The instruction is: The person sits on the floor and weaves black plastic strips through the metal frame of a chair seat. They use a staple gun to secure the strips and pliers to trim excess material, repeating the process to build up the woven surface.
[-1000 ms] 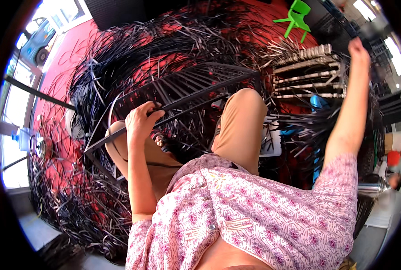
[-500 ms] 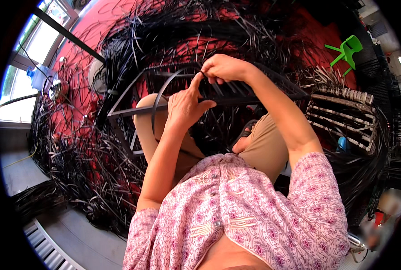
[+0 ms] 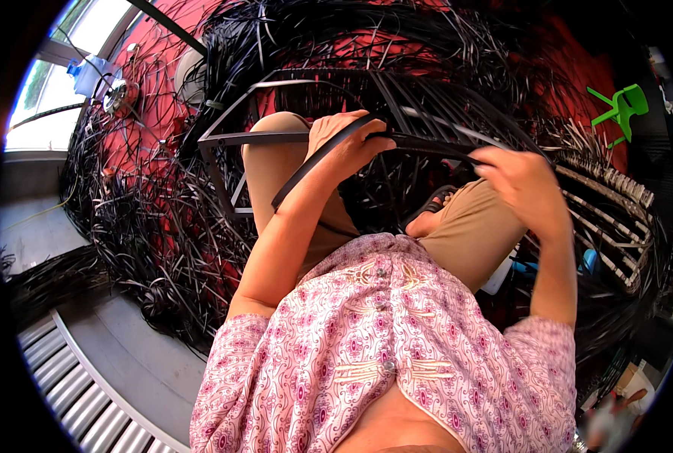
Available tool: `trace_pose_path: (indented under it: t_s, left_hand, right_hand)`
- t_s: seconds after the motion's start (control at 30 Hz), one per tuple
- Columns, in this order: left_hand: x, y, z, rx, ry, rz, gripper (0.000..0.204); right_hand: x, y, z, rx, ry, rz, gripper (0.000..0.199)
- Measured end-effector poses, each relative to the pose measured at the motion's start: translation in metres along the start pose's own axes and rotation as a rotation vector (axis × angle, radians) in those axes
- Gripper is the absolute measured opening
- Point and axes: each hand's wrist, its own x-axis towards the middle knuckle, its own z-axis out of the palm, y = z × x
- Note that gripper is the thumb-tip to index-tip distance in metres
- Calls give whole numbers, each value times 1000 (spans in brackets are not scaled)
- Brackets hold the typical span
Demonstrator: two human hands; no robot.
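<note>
A: Entry, left to right. What sits at 9 to 10 o'clock?

B: Window [image 3: 46,113] with a white plastic bottle [image 3: 89,74] beside it. Below, loose black strips [image 3: 136,226] piled over the red floor [image 3: 151,113].

A: Frame?

B: Dark metal frame [image 3: 231,138], open and box-shaped, centre toward 11 o'clock, resting across the person's knees in tan trousers [image 3: 468,230].

A: Left hand?

B: Left hand [image 3: 344,143], just above centre, fingers curled and pressed closed around a long black strip [image 3: 314,166]. The strip touches the frame's top bar there; its free end hangs down toward 7 o'clock along the forearm.

A: Right hand?

B: Right hand [image 3: 521,185], at about 2 o'clock from centre, blurred. Fingers bent downward over the same strip where it runs on to the right. It seems to pinch it, but I cannot tell for certain.

A: Further right?

B: At 3 o'clock a partly woven panel [image 3: 616,215] of pale and black bands. At 1 to 2 o'clock a small green plastic chair [image 3: 622,109], well apart from both hands.
</note>
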Motion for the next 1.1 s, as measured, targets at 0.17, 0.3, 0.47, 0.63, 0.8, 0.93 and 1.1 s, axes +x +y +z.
trace_pose_path:
  t_s: [0.17,0.3,0.47,0.63,0.8,0.93,1.1]
  left_hand:
    - [0,-1,1,38,22,19,30]
    - [1,4,-1,22,7,-65,33]
    - [3,11,-5,-36,-47,-85,31]
    - [3,12,-5,-44,-96,-136,36]
    - [3,9,-3,-27,-91,-125,34]
    - [5,8,-3,-13,-92,-111,33]
    - [4,12,-3,-39,-63,-152,60]
  right_hand:
    - [-89,18,-56,135,53,461,15]
    - [-152,39,-39,352,85,658,16]
    - [-237,91,21,632,102,830,18]
    - [-309,134,97,785,-6,978,17]
    - [-340,136,127,894,-39,1090,16]
    - [-329,125,116,969,-173,1217,21]
    - [-292,107,73,1235,16,1067,20]
